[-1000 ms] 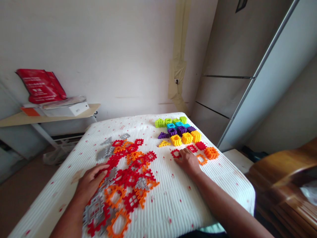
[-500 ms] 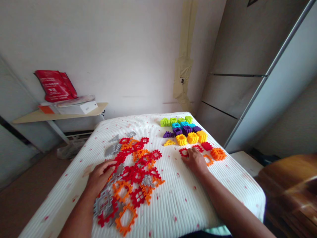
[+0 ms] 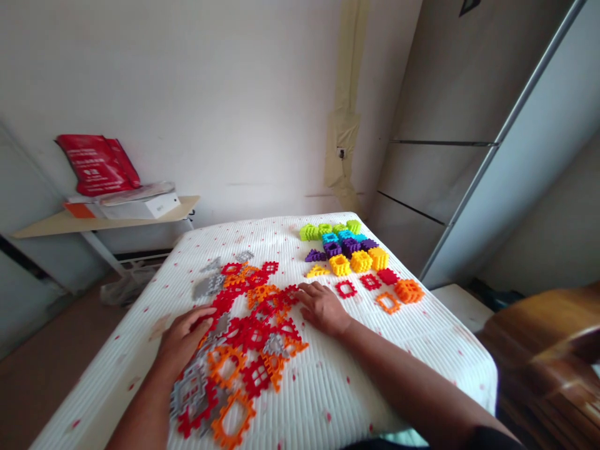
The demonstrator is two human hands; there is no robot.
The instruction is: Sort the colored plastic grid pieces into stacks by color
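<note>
A loose heap of flat red, orange and grey interlocking pieces (image 3: 244,331) lies on the white cloth-covered table (image 3: 356,375). My left hand (image 3: 185,337) rests flat on the heap's left side, fingers spread over red and grey pieces. At the heap's right edge my right hand (image 3: 321,306) lies palm down, fingertips touching a red piece (image 3: 288,294). Farther right, sorted pieces sit in rows: green (image 3: 309,232), blue (image 3: 332,237), purple (image 3: 347,245), yellow (image 3: 359,261), then a red square frame (image 3: 345,289), an orange frame (image 3: 388,302) and an orange block (image 3: 409,290).
A low shelf (image 3: 103,219) against the wall at the left holds a red bag (image 3: 96,164) and a white box (image 3: 140,205). A grey cabinet (image 3: 469,156) stands at the right. Brown wooden furniture (image 3: 544,350) sits beside the table's right edge.
My right hand left the red square frame by the sorted rows and moved left to the heap's right edge. My left hand stayed on the heap.
</note>
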